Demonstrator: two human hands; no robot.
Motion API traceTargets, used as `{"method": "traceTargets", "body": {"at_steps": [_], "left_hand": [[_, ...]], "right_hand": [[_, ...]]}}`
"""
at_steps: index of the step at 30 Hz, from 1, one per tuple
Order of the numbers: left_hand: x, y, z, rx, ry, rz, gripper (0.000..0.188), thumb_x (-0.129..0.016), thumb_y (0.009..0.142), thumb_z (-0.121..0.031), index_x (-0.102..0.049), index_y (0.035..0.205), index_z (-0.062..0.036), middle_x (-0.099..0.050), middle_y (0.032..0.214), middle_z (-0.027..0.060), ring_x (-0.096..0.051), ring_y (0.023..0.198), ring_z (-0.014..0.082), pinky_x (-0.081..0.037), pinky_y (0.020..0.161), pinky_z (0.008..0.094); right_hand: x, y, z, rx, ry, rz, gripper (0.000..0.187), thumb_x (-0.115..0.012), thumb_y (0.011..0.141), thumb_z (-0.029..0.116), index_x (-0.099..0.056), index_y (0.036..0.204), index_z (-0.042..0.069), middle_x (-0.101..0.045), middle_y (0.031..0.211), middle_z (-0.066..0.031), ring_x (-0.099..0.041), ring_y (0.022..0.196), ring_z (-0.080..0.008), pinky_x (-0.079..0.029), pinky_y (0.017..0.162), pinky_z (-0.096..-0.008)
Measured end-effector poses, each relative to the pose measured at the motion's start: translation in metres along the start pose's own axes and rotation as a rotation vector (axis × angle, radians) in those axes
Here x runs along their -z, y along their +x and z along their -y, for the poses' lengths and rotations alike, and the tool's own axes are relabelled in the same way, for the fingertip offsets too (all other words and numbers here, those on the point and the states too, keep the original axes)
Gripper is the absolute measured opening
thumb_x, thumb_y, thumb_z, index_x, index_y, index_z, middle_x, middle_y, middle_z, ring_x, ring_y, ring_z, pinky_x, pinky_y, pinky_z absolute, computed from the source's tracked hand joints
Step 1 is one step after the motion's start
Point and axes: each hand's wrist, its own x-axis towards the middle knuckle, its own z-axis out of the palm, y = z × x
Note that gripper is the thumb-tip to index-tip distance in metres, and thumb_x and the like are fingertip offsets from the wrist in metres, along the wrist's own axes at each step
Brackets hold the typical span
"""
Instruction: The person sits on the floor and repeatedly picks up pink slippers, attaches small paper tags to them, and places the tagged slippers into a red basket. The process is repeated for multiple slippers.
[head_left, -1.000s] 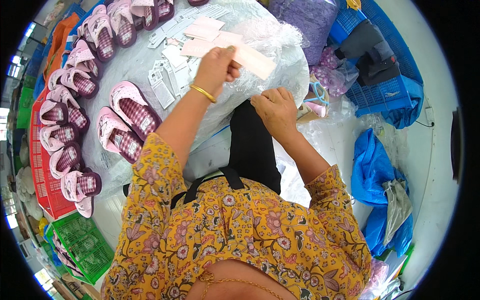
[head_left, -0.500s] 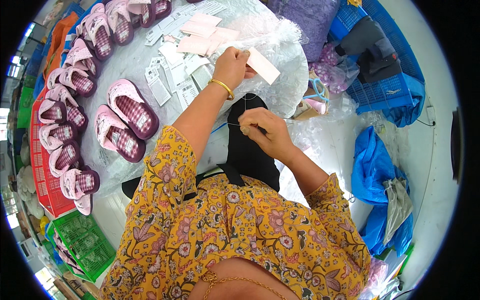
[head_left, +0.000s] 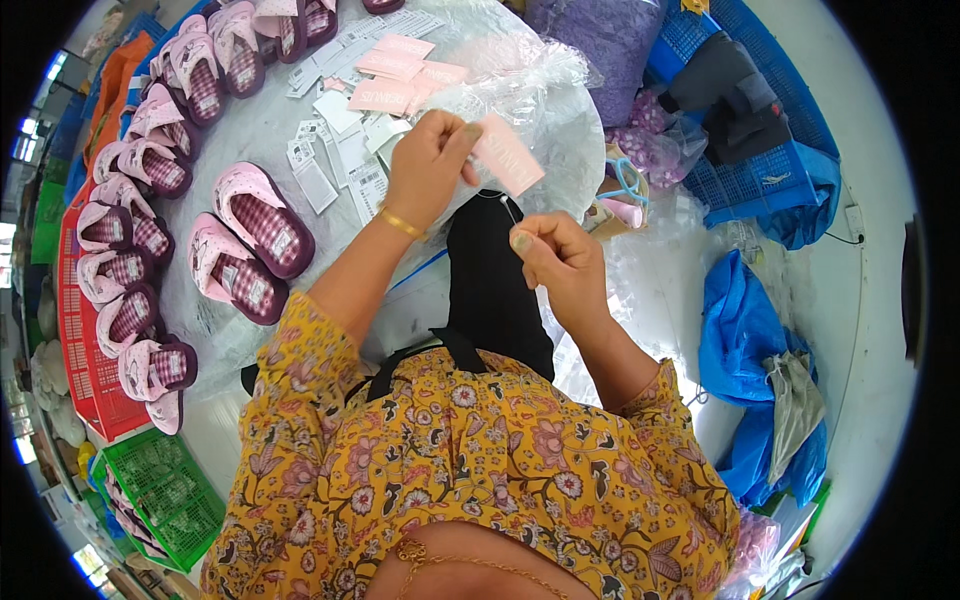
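Observation:
My left hand (head_left: 428,165), closed, pinches a pale pink card tag (head_left: 508,155) by its left edge above the table. Just to the right and nearer to me, my right hand (head_left: 562,265) has thumb and fingers pressed together on a thin tag string (head_left: 508,208). The string runs up toward the card; whether it passes through the card is too small to tell. Several more pink tags (head_left: 385,95) lie beyond my left hand, beside white printed tags (head_left: 370,190). A pair of pink slippers (head_left: 265,215) with checked maroon insoles rests left of my left forearm.
More slippers (head_left: 155,165) line the table's left rim, near a red crate (head_left: 95,370) and a green crate (head_left: 165,500). Clear plastic film (head_left: 530,85) covers part of the round table. Blue-handled scissors (head_left: 628,180) and a blue basket (head_left: 790,180) are at the right.
The pink card has turned and moved slightly left and nearer with my left hand. My right hand has shifted right and nearer, and the string's loop looks smaller.

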Motion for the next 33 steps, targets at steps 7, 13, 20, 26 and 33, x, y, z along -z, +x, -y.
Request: {"method": "traceTargets", "body": {"at_steps": [7, 13, 20, 26, 33], "left_hand": [[0.03, -0.055, 0.008, 0.035, 0.061, -0.042, 0.02, -0.062, 0.096, -0.02, -0.057, 0.089, -0.002, -0.061, 0.069, 0.0026, -0.06, 0.057, 0.0083, -0.046, 0.053, 0.0232], [0.076, -0.081, 0.037, 0.35, -0.565, 0.084, 0.016, -0.058, 0.098, -0.021, -0.057, 0.089, -0.0083, -0.068, 0.089, 0.0098, -0.056, 0.061, 0.0065, -0.042, 0.05, 0.0179], [0.053, -0.103, 0.033, 0.532, -0.92, 0.585, 0.017, -0.057, 0.1, -0.023, -0.055, 0.091, -0.0088, -0.065, 0.108, 0.0132, -0.053, 0.062, 0.0062, -0.037, 0.047, 0.0179], [0.025, -0.107, 0.025, 0.512, -0.894, 0.463, 0.018, -0.058, 0.099, -0.026, -0.052, 0.09, -0.0114, -0.058, 0.081, 0.0006, -0.049, 0.061, 0.0066, -0.035, 0.051, 0.0197], [0.025, -0.116, 0.041, 0.405, -0.808, 0.416, 0.016, -0.059, 0.099, -0.023, -0.055, 0.093, -0.0094, -0.062, 0.08, 0.0019, -0.056, 0.066, 0.0083, -0.045, 0.059, 0.0221]], "right_hand": [[-0.007, 0.012, -0.014, 0.004, 0.165, -0.011, 0.012, -0.064, 0.096, 0.016, -0.065, 0.1, 0.005, -0.059, 0.078, 0.0006, -0.049, 0.06, -0.0042, -0.043, 0.055, -0.0207], [-0.006, 0.021, -0.023, -0.001, 0.637, 0.085, 0.013, -0.06, 0.098, 0.014, -0.06, 0.106, 0.004, -0.064, 0.086, -0.006, -0.056, 0.065, -0.0093, -0.048, 0.06, -0.0235], [-0.028, 0.018, -0.027, 0.187, 0.345, 0.08, 0.012, -0.063, 0.096, 0.009, -0.061, 0.105, 0.001, -0.066, 0.091, -0.0072, -0.062, 0.075, -0.0101, -0.052, 0.067, -0.0244], [-0.039, 0.012, -0.028, 0.209, 0.29, 0.038, 0.012, -0.064, 0.095, 0.008, -0.061, 0.104, 0.001, -0.066, 0.094, -0.0055, -0.063, 0.085, -0.0094, -0.052, 0.074, -0.023], [-0.034, 0.011, -0.034, 0.219, 0.38, -0.009, 0.012, -0.064, 0.095, 0.009, -0.061, 0.105, 0.002, -0.064, 0.098, -0.0043, -0.064, 0.088, -0.012, -0.052, 0.081, -0.0261]]}}
